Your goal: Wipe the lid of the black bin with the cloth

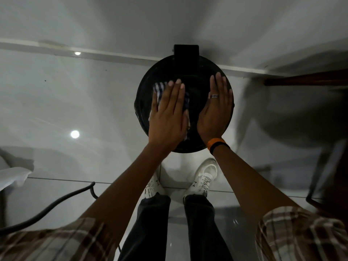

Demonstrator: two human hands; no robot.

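A view straight down at a round black bin [185, 102] standing on a glossy pale tiled floor [75, 102], in the centre of the frame, its back against a white wall [169, 19] along the top. The bin's lid [195, 87] is closed, with a black hinge block [186, 52] at its upper edge. The left hand [169, 117] lies flat, fingers straight and together, pressing a blue-and-white checked cloth [160, 89] onto the left half of the lid. The right hand [214, 112] rests flat and open on the right half, fingers together, empty, wearing a ring [214, 96] and an orange and black wristband [217, 145]. Below the bin, white sneakers [204, 178] and dark trousers [154, 223] show between plaid sleeves [293, 232]. A dark cable [56, 204] curves at lower left.
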